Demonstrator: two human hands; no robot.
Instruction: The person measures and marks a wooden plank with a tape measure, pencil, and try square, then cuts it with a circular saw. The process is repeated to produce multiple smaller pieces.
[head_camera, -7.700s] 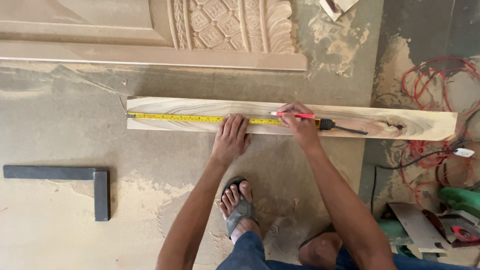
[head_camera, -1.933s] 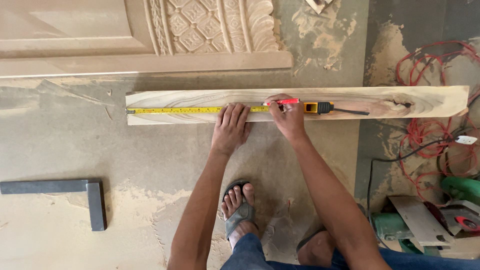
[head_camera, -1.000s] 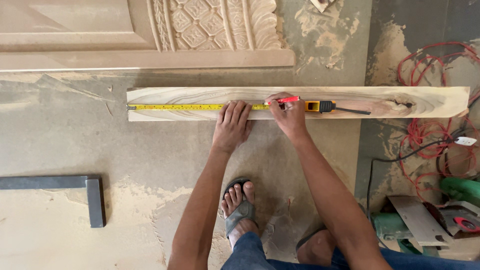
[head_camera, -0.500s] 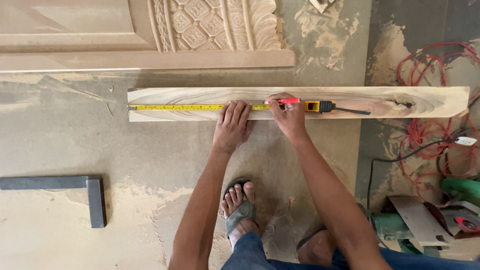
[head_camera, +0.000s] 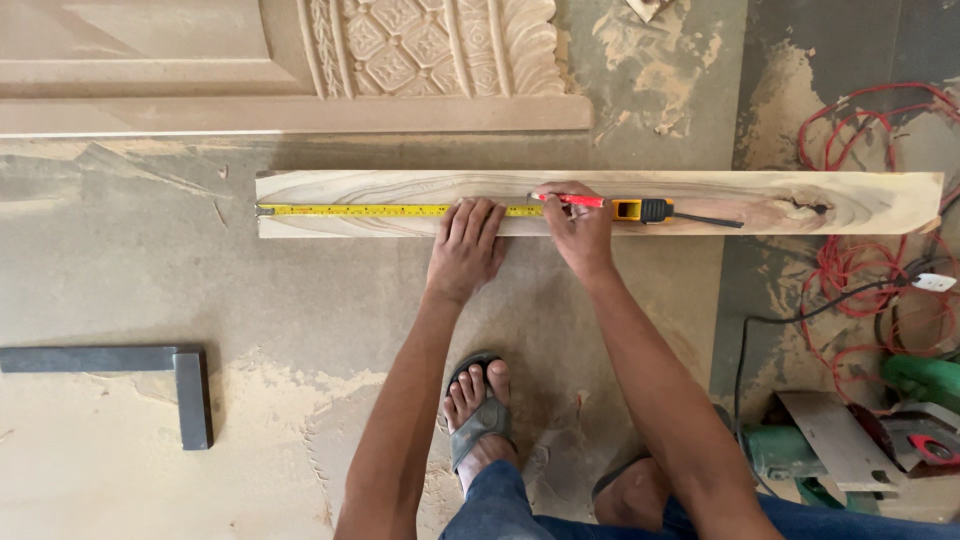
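1. The right hand (head_camera: 580, 228) is pinched around one slim red pencil (head_camera: 568, 200), whose tip meets the tape near the middle of the plank; the pencil lies nearly level, its tip to the left.
2. The left hand (head_camera: 466, 250) is open and flat, fingers spread, pressing one yellow steel measuring tape (head_camera: 395, 210) onto the wood; it grips nothing.
3. The tape runs left to right along the plank, hooked over the plank's left end, its one yellow-and-black case (head_camera: 642, 210) lying just right of the right hand.
4. One long pale wooden plank with dark wavy grain (head_camera: 840, 203) lies flat on the dusty concrete floor (head_camera: 300, 300), its long axis left to right.
5. One sandalled foot (head_camera: 480, 410) stands on the floor below the plank.
6. Farther out: one grey metal try square (head_camera: 150, 365) at the left, one carved wooden panel (head_camera: 300, 60) above, red cable coils (head_camera: 850, 270) and a green power tool (head_camera: 920, 380) at the right.
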